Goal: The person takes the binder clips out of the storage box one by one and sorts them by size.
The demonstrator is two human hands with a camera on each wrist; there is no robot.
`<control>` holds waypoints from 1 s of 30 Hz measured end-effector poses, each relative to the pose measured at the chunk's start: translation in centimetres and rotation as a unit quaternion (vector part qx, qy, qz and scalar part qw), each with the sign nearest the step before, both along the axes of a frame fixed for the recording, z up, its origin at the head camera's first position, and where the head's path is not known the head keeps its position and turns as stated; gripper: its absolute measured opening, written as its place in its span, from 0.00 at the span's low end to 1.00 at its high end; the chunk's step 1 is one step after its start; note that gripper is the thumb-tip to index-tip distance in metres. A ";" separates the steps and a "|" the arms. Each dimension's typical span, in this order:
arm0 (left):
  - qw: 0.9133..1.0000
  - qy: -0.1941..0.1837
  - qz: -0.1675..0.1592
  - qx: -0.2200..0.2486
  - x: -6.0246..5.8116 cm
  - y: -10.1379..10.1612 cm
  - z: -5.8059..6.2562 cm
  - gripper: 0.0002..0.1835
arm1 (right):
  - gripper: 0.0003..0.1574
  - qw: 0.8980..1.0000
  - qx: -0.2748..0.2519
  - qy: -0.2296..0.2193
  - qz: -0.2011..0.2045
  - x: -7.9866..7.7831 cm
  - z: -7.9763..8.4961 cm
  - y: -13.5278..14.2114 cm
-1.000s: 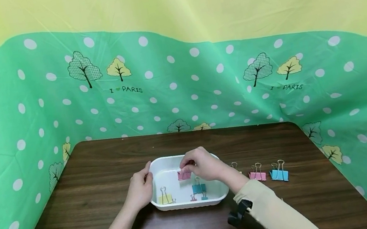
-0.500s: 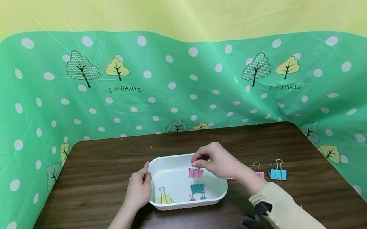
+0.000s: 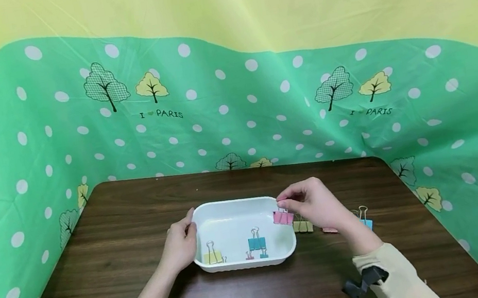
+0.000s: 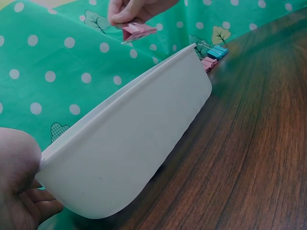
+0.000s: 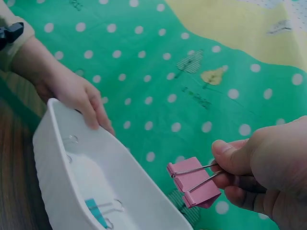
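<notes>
With our right hand (image 3: pixel 318 204) pinching the pink clip (image 3: pixel 283 217) by its wire handles above the tray's (image 3: pixel 243 264) right edge, we should keep our left hand (image 3: pixel 182 243) gripping the left rim.

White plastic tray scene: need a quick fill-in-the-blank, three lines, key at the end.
1. The right hand pinches a ____ metal binder clip by its wire handles.
2. The left hand holds the white plastic tray at its ____ end.
3. The yellow binder clip lies ____ the tray.

Missing words: pink; left; inside
</notes>
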State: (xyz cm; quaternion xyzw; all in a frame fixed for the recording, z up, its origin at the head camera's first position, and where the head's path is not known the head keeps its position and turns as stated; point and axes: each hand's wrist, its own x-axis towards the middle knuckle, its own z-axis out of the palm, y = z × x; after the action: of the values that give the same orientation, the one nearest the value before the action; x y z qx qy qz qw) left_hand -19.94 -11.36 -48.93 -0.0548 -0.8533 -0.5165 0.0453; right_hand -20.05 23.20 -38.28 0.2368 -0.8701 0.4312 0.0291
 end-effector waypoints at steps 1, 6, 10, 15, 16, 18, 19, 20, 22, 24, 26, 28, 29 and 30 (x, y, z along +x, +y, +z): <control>1.000 0.000 0.000 0.001 0.0 0.0 0.0 0.25 | 0.04 1.000 -0.002 0.002 -0.003 0.1 0.0 0.4; 1.000 0.000 0.001 0.002 0.1 0.0 0.1 0.25 | 0.03 1.000 -0.015 0.007 -0.025 0.5 -0.6 2.0; 1.000 0.000 0.000 0.001 0.1 -0.1 0.1 0.24 | 0.03 0.999 -0.028 -0.002 -0.037 0.8 -1.1 3.2; 1.000 0.003 -0.002 0.001 0.0 -0.2 0.1 0.25 | 0.02 0.998 -0.034 -0.015 -0.045 1.3 -1.7 4.4; 1.000 0.004 -0.002 0.001 0.0 -0.2 0.1 0.25 | 0.02 0.998 -0.033 -0.018 -0.047 1.3 -1.8 4.6; 1.000 0.005 -0.001 -0.001 0.0 -0.2 0.2 0.25 | 0.02 0.998 -0.031 -0.030 -0.054 1.5 -2.0 4.9; 1.000 0.003 -0.002 0.001 0.0 -0.2 0.2 0.25 | 0.02 0.997 -0.030 -0.038 -0.056 1.6 -2.1 5.0; 1.000 0.003 -0.002 0.000 0.0 -0.2 0.2 0.25 | 0.03 0.997 -0.030 -0.046 -0.060 1.7 -2.2 5.0; 1.000 0.001 -0.003 0.001 0.0 -0.2 0.2 0.25 | 0.04 0.996 -0.032 -0.061 -0.064 1.9 -2.4 5.2; 1.000 0.000 -0.003 0.003 0.0 -0.1 0.2 0.25 | 0.04 0.995 -0.034 -0.069 -0.066 1.9 -2.7 5.3; 1.000 0.001 -0.004 0.004 0.0 -0.1 0.2 0.25 | 0.04 0.995 -0.033 -0.069 -0.067 2.0 -3.2 5.5; 1.000 0.000 -0.004 0.006 0.0 0.0 0.2 0.25 | 0.03 0.996 -0.027 -0.060 -0.064 1.9 -3.8 5.7; 1.000 0.001 -0.004 0.005 0.0 0.0 0.2 0.25 | 0.03 0.996 -0.023 -0.056 -0.063 1.9 -4.1 5.8; 1.000 0.000 -0.004 0.005 0.0 0.0 0.2 0.25 | 0.03 0.997 -0.020 -0.053 -0.062 1.9 -4.4 5.9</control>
State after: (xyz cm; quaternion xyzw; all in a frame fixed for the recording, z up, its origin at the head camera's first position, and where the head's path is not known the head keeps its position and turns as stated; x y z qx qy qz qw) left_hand -19.90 -11.39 -48.70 -0.0584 -0.8503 -0.5212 0.0438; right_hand -18.18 29.08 -42.73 0.1591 -0.8747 0.4577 0.0143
